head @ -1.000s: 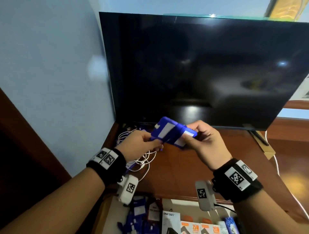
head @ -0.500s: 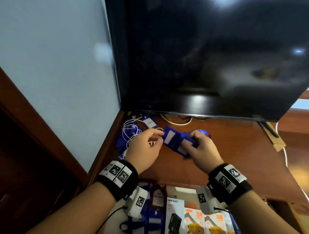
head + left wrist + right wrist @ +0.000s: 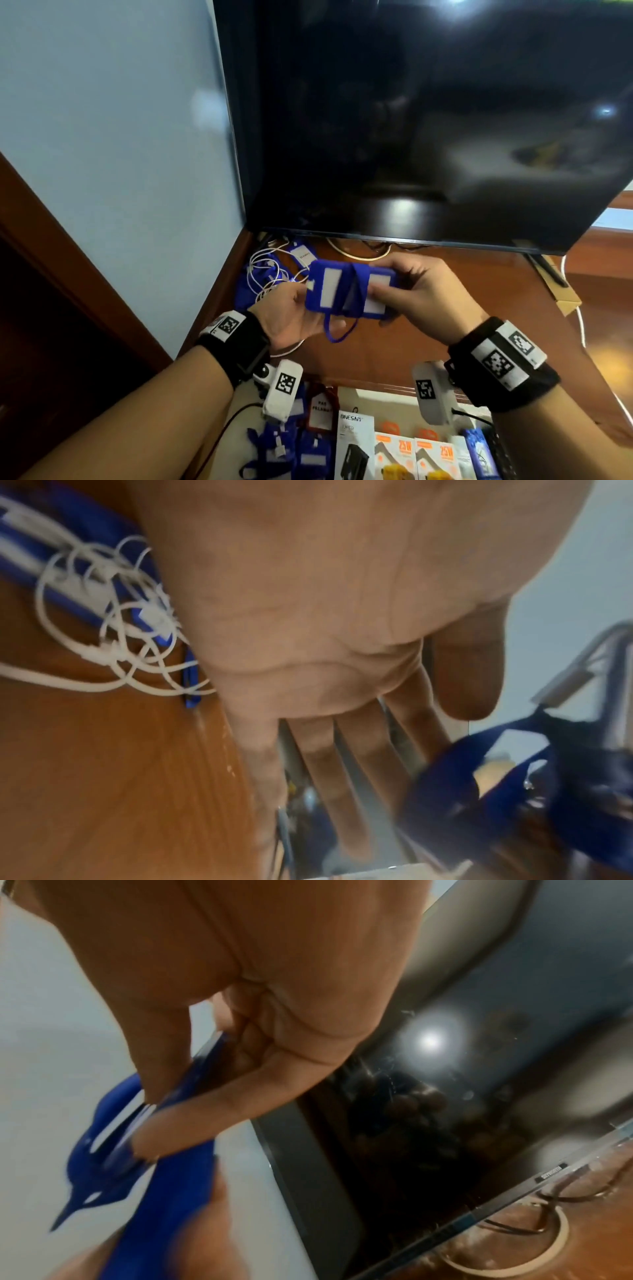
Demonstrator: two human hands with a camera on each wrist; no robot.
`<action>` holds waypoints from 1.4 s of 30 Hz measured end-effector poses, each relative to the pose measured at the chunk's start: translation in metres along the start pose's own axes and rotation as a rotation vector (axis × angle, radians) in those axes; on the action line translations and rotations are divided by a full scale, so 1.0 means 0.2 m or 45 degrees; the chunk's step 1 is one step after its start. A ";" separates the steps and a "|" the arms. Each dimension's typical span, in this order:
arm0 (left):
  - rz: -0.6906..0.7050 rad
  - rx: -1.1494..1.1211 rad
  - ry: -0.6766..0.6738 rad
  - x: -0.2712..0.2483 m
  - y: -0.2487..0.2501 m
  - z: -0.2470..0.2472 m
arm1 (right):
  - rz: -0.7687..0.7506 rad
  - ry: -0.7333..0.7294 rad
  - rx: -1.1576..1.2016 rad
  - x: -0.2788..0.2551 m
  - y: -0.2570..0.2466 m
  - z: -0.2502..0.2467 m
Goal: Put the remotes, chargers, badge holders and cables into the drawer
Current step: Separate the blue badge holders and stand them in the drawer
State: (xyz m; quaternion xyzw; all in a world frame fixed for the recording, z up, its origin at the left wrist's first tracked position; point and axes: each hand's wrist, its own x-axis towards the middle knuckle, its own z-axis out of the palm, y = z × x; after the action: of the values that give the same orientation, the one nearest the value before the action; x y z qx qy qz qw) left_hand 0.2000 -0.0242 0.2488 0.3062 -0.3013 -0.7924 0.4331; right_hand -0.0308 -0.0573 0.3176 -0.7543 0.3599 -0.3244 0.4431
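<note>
Both hands hold a bundle of blue badge holders (image 3: 329, 291) with white card inserts just above the wooden desktop, a blue strap loop (image 3: 334, 334) hanging under it. My left hand (image 3: 305, 298) supports the bundle's left end, thumb on the edge and fingers beneath. My right hand (image 3: 383, 284) pinches the right end between thumb and forefinger (image 3: 178, 1115). In the left wrist view the blurred bundle (image 3: 445, 777) lies at the left hand's (image 3: 342, 750) fingertips. Tangled white cables (image 3: 270, 274) and more blue badge holders (image 3: 301, 253) lie at the desk's back left corner.
A large dark TV (image 3: 411, 120) stands right behind the hands. The open drawer (image 3: 376, 399) below the desk edge holds blue badge holders (image 3: 308, 455), a red one (image 3: 320, 407) and charger boxes (image 3: 394, 455). A wall bounds the left; a white cable (image 3: 582, 325) runs along the right.
The hands have drawn the badge holders back from the TV toward me and turned the bundle flat, face up. The view has tilted down, showing more of the drawer.
</note>
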 end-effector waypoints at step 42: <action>0.211 1.381 0.759 -0.29 -0.59 -0.32 | 0.473 -0.415 -0.428 -0.27 0.63 0.53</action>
State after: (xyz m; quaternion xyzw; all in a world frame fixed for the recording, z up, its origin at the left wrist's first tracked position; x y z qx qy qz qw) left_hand 0.2138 0.0652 0.1344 0.6661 -0.5498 -0.3708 0.3414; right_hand -0.0055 -0.0091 0.1528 -0.7805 0.4643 -0.0482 0.4157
